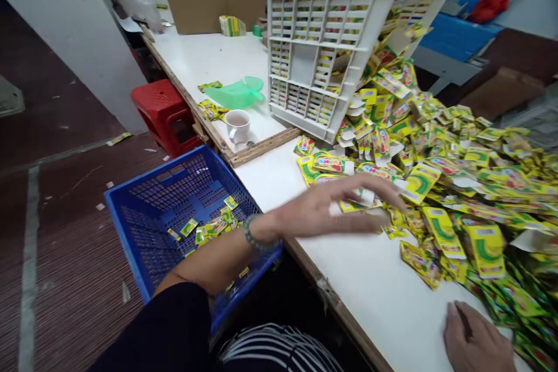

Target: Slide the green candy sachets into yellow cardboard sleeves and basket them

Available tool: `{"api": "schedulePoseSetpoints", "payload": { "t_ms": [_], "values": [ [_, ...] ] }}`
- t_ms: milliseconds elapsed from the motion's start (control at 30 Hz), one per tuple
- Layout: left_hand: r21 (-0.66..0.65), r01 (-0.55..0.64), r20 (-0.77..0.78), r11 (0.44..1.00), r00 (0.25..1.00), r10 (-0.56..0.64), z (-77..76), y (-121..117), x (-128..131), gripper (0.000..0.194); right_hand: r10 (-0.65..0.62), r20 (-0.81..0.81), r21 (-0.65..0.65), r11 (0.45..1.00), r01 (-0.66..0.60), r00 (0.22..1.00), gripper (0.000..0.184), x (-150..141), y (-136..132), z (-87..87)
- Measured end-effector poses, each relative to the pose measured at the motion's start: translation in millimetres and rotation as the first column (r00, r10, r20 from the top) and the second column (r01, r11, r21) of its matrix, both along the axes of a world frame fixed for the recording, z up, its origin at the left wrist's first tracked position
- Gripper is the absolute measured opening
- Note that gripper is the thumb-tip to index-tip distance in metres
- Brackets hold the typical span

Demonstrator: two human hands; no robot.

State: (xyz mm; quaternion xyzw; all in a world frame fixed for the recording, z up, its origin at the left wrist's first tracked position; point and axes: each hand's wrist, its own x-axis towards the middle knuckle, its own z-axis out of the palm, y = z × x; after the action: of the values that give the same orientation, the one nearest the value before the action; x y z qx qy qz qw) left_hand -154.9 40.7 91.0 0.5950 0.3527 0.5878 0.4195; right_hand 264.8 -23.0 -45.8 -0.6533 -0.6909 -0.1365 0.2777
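My left hand [335, 209], with a beaded bracelet on the wrist, hovers over the table's front edge. Its fingers are stretched out and a little blurred, with nothing visible in them. Just beyond it lies a heap of small yellow-green boxes [421, 182], some with white flaps standing up. Low on the right, my right hand [477, 340] rests on the white tabletop [361, 285], fingers loosely bent and parted, no object showing in them. Beside it are flat shiny sachets [421, 264] and green-yellow packets [518, 296]. Part of this hand is cut off by the frame.
Below the table edge stands a blue plastic basket [126, 244] holding several small boxes. A tilted white crate [305, 64] spills boxes onto the table. Left of it are a white cup [238, 126], a green scoop [235, 95] and a cardboard box [209, 0]. A red stool [161, 110] stands behind the basket.
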Motion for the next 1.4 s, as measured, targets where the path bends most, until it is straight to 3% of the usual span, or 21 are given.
{"api": "schedulePoseSetpoints", "payload": {
  "t_ms": [67,100,167,200,233,333,433,533,600,667,733,800,900,1000,1067,1233,1300,1400],
  "values": [
    [-0.072,-0.176,-0.206,0.982,0.966,0.158,-11.7,48,-13,0.032,0.01,0.033,0.014,1.0,-0.011,0.999,0.039,9,12,-27.5],
    [-0.139,-0.314,-0.344,0.939,0.905,0.251,-21.5,72,-20,0.035,-0.004,0.035,0.011,1.0,0.004,0.999,0.037,13,16,-38.8],
    [-0.276,-0.57,-0.584,0.774,0.739,0.336,-45.9,115,-31,0.046,-0.007,0.042,-0.007,1.0,0.008,0.999,0.032,18,19,-52.6],
    [-0.339,-0.604,-0.67,0.721,0.693,0.266,-58.8,131,-32,0.056,-0.008,0.039,-0.021,1.0,0.009,0.999,0.03,20,19,-55.2],
    [-0.364,-0.607,-0.693,0.707,0.683,0.229,-70.7,142,-29,0.065,-0.007,0.033,-0.03,1.0,0.008,0.999,0.029,20,18,-55.6],
    [-0.388,-0.576,-0.735,0.719,0.665,0.136,-94.6,154,5,0.081,-0.023,-0.007,-0.024,0.999,0.023,1.0,0.028,16,15,-50.3],
    [-0.434,-0.559,-0.727,0.707,0.681,0.092,-97.2,146,58,0.088,-0.053,-0.046,-0.06,0.997,0.05,0.998,0.029,10,18,-46.8],
    [-0.492,-0.524,-0.666,0.695,0.741,0.087,-86.7,132,102,0.088,-0.049,-0.069,-0.068,0.997,0.045,0.996,0.03,8,23,-48.2],
    [-0.487,-0.531,-0.67,0.694,0.737,0.094,-78.0,117,120,0.087,-0.057,-0.077,-0.05,0.997,0.053,0.995,0.031,9,24,-49.2],
    [-0.379,-0.579,-0.737,0.722,0.66,0.142,-71.4,94,131,0.09,-0.062,-0.081,-0.065,0.996,0.057,0.995,0.032,9,25,-48.3],
    [-0.187,-0.551,-0.813,0.813,0.551,0.186,-69.2,64,139,0.089,-0.055,-0.092,-0.097,0.994,0.046,0.994,0.034,7,27,-44.8],
    [-0.031,-0.406,-0.875,0.914,0.453,0.171,-71.6,34,146,0.082,-0.06,-0.105,-0.111,0.993,0.048,0.993,0.039,2,31,-39.0],
    [0.099,-0.179,-0.94,0.979,0.307,0.152,-79.2,3,160,0.074,0.02,-0.067,-0.173,0.984,-0.032,0.998,0.045,-12,44,-28.2],
    [0.128,0.063,-0.974,0.99,0.195,0.114,-85.1,-3,173,0.061,0.161,-0.027,-0.338,0.928,-0.16,0.987,0.046,-27,56,-18.9],
    [0.103,0.13,-0.989,0.986,0.123,0.087,-86.6,2,178,0.051,0.173,-0.084,-0.394,0.899,-0.192,0.981,0.045,-32,59,-14.4],
    [0.18,-0.082,-0.982,0.98,0.041,0.184,-81.8,8,176,0.044,0.216,-0.234,-0.407,0.864,-0.297,0.948,0.04,-9,43,-1.8],
    [0.219,-0.138,-0.973,0.966,0.047,0.228,-77.4,6,178,0.045,0.149,-0.27,-0.351,0.904,-0.242,0.951,0.039,13,41,7.5],
    [0.255,-0.074,-0.962,0.964,0.079,0.261,-69.4,6,191,0.056,-0.107,-0.251,-0.244,0.969,0.044,0.962,0.042,51,55,23.4]
  ]
}}
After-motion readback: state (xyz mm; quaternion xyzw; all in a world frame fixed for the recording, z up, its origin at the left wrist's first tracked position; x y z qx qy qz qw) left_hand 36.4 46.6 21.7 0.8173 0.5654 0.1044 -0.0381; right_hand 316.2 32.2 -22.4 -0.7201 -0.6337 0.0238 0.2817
